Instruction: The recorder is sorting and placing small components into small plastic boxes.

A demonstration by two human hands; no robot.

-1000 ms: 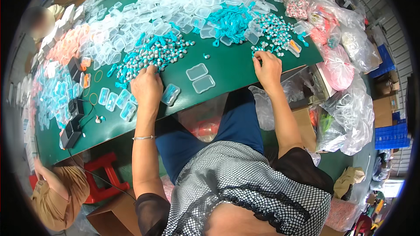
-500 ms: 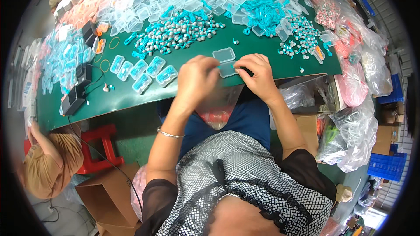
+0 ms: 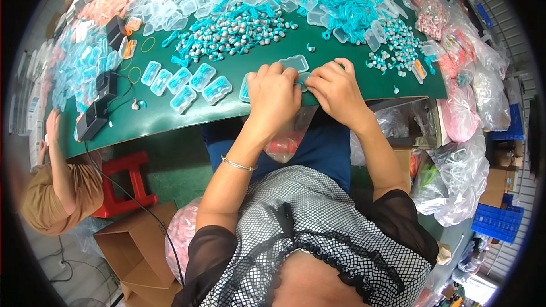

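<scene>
Several teal-filled cases [image 3: 216, 90] at left; left hand [image 3: 273, 92] half-curled, hold hidden; right hand [image 3: 338, 90] nearly pinched, hold unclear; open clear case [image 3: 294, 63] partly covered.

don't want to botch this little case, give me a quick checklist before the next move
1. Left hand and right hand both near the clear case: ok.
2. Contents of its near part: cannot tell, the hands cover it.
3. Firm hold on the teal bit between the hands: cannot tell.
4. Packed cases apart from the main pile of grey-tipped teal pieces: ok.
5. No stray pieces around: not ok, one loose piece lies beyond the clear case.
</scene>
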